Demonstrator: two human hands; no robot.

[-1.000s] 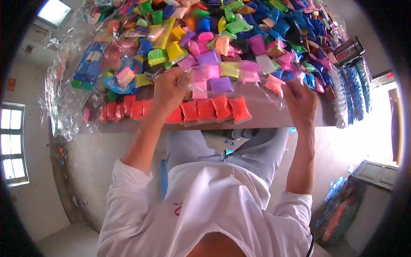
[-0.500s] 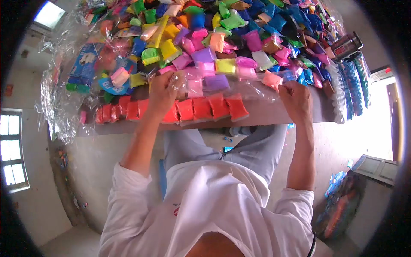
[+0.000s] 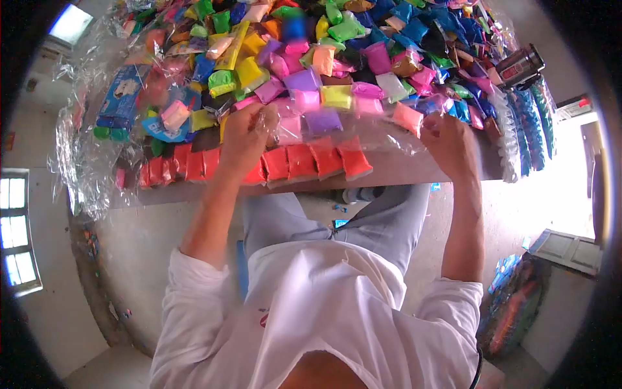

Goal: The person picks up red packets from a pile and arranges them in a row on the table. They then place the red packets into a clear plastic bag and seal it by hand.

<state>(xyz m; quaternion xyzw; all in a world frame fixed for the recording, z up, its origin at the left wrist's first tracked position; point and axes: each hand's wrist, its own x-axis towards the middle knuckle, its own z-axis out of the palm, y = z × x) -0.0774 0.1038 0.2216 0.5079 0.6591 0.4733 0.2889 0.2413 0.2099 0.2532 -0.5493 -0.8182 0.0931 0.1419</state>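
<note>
My left hand [image 3: 243, 136] and my right hand [image 3: 451, 144] each grip one end of a clear plastic bag [image 3: 379, 135] stretched between them over the table's front part. Inside or under the film lie pink, purple and yellow packets [image 3: 322, 109]; I cannot tell which. A row of red packets [image 3: 301, 162] lies along the table's front edge [image 3: 414, 170], just below the bag. My left hand's fingers bunch the film near the row's middle. Closed like a fist, my right hand holds the film's right end.
A big heap of small coloured packets [image 3: 363, 39] covers the table behind the bag. A dark can-like thing [image 3: 518, 67] stands at the far right, beside stacked blue packs [image 3: 541, 123]. Crumpled clear plastic [image 3: 84, 168] and a blue wrapped pack [image 3: 120, 97] lie at the left.
My right hand has closed tighter on the film and pulled it taut. Both hands and the bag have shifted slightly; the red row has stayed in place.
</note>
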